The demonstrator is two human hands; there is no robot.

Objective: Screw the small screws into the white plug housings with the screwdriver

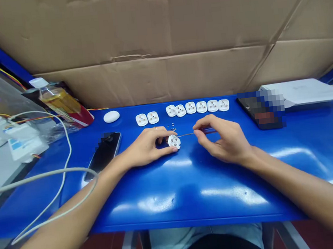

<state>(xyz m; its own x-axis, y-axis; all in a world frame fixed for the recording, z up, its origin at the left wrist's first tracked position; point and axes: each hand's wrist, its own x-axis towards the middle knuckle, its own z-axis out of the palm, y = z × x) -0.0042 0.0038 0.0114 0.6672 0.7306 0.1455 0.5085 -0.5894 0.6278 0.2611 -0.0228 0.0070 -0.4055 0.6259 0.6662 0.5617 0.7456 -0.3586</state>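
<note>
My left hand is closed on a small white socket insert, thumb and fingers at its edge, with metal parts showing on its face. In my right hand is a thin screwdriver, its handle between thumb and fingers. The shaft points left, and its tip is at the upper edge of the insert; whether it touches, I cannot tell. Just beyond lie several tiny screws. Further back, white square socket pieces form a row, and a pair of white socket pieces stands left of them.
A phone lies by my left forearm, under a looping white cable. At the back left are a drink bottle and a white oval case. A dark device and a white box sit right. Cardboard lines the back.
</note>
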